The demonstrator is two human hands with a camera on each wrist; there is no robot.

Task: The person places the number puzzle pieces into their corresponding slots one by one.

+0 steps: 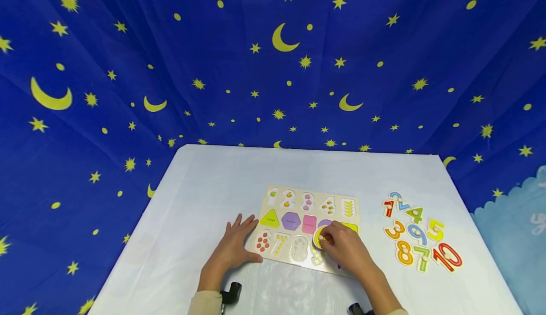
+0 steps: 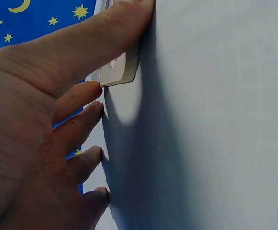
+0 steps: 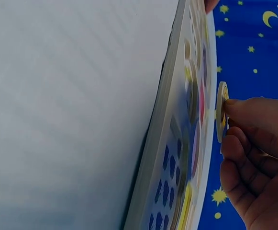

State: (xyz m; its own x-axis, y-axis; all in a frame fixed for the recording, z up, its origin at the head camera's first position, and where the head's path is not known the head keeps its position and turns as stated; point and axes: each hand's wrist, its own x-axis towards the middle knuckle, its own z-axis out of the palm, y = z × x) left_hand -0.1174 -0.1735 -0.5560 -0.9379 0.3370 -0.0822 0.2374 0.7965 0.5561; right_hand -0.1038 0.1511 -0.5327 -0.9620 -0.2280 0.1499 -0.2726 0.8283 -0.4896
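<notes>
A pale wooden puzzle board (image 1: 281,230) lies on the table, with number-shaped recesses along its far and near rows and coloured shapes through the middle. My left hand (image 1: 234,244) rests at the board's left edge, fingers spread on the table and thumb near the front left corner. Between thumb and fingers, my right hand (image 1: 345,246) pinches the knob of a yellow puzzle piece (image 1: 316,238) with a pale rim. In the right wrist view that piece (image 3: 220,112) is held above the board, apart from it. The hand covers part of the board's right side.
Right of the board, several loose number pieces lie in a cluster, among them a red 10 (image 1: 448,257), a blue 9 (image 1: 416,234) and a green 4 (image 1: 414,214). The white table (image 1: 204,177) ends at a blue star-patterned cloth (image 1: 239,68) behind.
</notes>
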